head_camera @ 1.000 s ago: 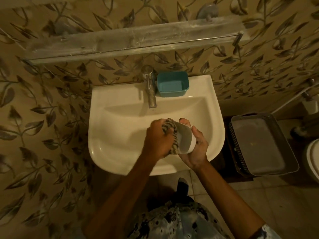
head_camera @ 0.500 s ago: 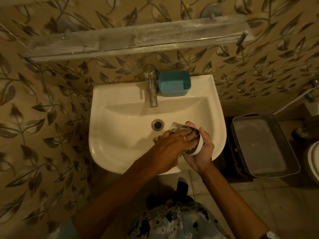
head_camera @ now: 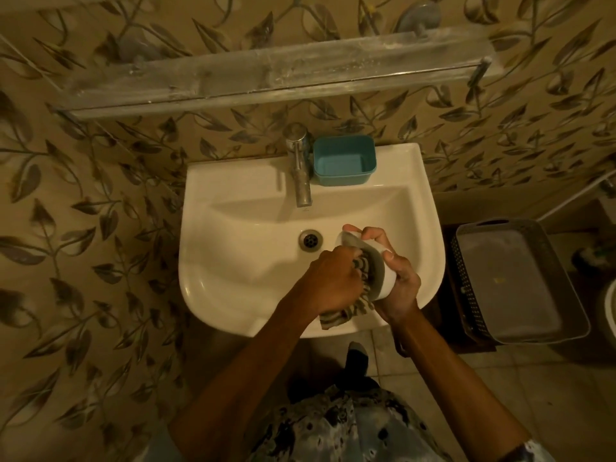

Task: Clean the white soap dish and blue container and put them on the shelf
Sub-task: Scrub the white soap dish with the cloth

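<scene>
Over the white washbasin (head_camera: 233, 228), right of the drain (head_camera: 310, 240): white soap dish (head_camera: 383, 278), tipped on edge, open side toward the left. Right hand (head_camera: 396, 281) wrapped around its back, fingers curled over the upper rim. Left hand (head_camera: 333, 281) closed on a striped cloth (head_camera: 350, 311), pressed into the dish's hollow, loose end hanging toward the basin's front edge. Blue container (head_camera: 343, 161) upright on the basin's back ledge, just beside the chrome tap (head_camera: 298, 165). Dusty shelf (head_camera: 266, 75) on the wall above, bare.
</scene>
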`<state>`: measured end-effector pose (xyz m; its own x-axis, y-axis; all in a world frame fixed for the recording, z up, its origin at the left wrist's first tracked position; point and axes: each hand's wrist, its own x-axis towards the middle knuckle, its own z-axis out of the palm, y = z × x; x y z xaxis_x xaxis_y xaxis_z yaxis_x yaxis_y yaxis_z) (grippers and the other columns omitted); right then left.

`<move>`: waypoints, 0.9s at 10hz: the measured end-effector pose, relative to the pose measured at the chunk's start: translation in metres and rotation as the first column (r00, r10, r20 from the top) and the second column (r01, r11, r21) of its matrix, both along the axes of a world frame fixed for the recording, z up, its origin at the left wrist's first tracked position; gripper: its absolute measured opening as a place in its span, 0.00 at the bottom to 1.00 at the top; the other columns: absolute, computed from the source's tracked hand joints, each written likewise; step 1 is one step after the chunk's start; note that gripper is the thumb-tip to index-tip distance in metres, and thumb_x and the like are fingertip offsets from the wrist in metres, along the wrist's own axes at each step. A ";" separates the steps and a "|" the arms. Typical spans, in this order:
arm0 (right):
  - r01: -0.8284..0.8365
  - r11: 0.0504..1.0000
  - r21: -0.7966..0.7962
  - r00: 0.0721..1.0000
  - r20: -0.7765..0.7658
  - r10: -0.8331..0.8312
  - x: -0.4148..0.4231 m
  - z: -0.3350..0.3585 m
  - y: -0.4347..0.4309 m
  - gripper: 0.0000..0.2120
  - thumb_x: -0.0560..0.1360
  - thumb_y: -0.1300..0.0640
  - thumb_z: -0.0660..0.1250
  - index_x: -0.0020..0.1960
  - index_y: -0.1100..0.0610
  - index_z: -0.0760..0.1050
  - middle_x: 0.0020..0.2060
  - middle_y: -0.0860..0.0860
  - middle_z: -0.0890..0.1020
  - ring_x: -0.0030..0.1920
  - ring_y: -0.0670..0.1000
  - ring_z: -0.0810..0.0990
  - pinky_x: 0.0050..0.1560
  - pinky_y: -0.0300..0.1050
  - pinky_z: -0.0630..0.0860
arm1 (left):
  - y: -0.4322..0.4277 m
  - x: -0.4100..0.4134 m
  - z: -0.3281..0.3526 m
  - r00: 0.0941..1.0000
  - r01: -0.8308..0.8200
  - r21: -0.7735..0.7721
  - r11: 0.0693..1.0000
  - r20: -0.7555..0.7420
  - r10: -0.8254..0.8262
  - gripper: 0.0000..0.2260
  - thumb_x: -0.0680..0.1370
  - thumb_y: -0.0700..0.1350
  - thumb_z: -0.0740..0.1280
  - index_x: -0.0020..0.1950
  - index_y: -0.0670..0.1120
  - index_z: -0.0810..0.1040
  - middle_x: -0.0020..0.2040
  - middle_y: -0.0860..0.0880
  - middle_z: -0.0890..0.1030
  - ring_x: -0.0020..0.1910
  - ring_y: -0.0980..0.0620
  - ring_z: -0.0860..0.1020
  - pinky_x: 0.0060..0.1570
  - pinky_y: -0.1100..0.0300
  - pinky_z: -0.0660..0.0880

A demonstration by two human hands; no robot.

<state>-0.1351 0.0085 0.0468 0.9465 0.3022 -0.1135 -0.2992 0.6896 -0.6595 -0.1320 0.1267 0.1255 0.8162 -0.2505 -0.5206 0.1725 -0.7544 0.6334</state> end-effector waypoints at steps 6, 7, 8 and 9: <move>-0.170 0.979 0.112 0.982 -0.059 0.178 0.002 0.000 -0.017 0.21 0.66 0.50 0.68 0.54 0.59 0.70 0.66 0.64 0.69 0.57 0.62 0.73 0.52 0.50 0.74 | 0.013 -0.007 0.026 0.949 0.063 -0.360 0.931 -0.266 -0.168 0.20 0.80 0.34 0.57 0.67 0.50 0.73 0.68 0.48 0.72 0.66 0.51 0.70 0.63 0.59 0.68; -0.136 0.975 0.173 0.983 -0.096 0.154 0.008 0.005 -0.014 0.20 0.64 0.54 0.66 0.55 0.58 0.70 0.67 0.66 0.68 0.64 0.64 0.68 0.59 0.56 0.68 | 0.021 -0.003 0.037 0.903 0.030 -0.218 0.975 -0.413 -0.120 0.18 0.80 0.34 0.57 0.66 0.47 0.75 0.66 0.47 0.75 0.62 0.52 0.73 0.58 0.62 0.72; -0.162 0.965 0.204 0.970 -0.148 0.194 -0.009 0.003 0.008 0.22 0.64 0.58 0.66 0.58 0.59 0.72 0.65 0.65 0.72 0.62 0.63 0.73 0.59 0.55 0.73 | -0.004 -0.027 -0.034 0.778 0.404 0.629 0.664 -0.618 0.112 0.17 0.78 0.45 0.61 0.66 0.53 0.73 0.71 0.61 0.67 0.66 0.59 0.66 0.49 0.62 0.77; -0.050 0.987 0.152 0.936 -0.338 0.099 -0.019 0.006 0.019 0.17 0.61 0.56 0.71 0.48 0.60 0.78 0.53 0.62 0.81 0.47 0.59 0.81 0.45 0.49 0.79 | -0.012 -0.050 -0.034 0.953 0.179 0.355 0.918 -0.294 -0.072 0.13 0.78 0.45 0.59 0.61 0.53 0.74 0.67 0.59 0.70 0.57 0.60 0.69 0.51 0.62 0.72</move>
<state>-0.1544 0.0271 0.0524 0.8312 0.4062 -0.3796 -0.5443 0.7336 -0.4069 -0.1820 0.1142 0.0917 0.6060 -0.0853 -0.7909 0.1841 -0.9522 0.2437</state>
